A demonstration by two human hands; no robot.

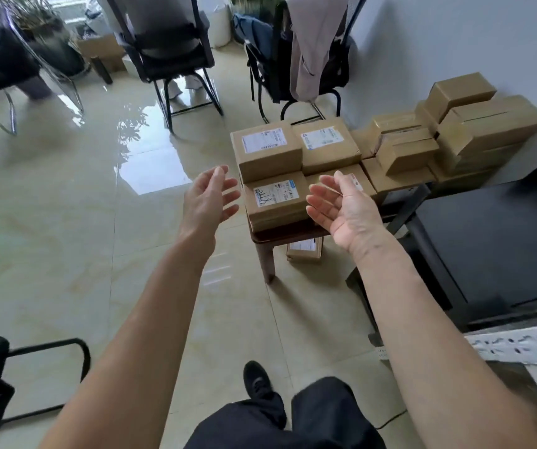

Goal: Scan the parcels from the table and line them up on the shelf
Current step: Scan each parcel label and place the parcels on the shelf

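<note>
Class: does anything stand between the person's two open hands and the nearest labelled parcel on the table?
Nothing visible does. The left hand and right hand hover open on either side of the nearest parcel.

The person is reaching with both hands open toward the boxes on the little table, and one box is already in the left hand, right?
Not quite. The head view shows the left hand empty, like the right hand; both reach open toward the parcels on the small table.

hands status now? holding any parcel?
Left hand: open, fingers relaxed, holding nothing, beside the front parcel.
Right hand: open, palm turned inward, holding nothing, in front of the parcels on the table.
</note>
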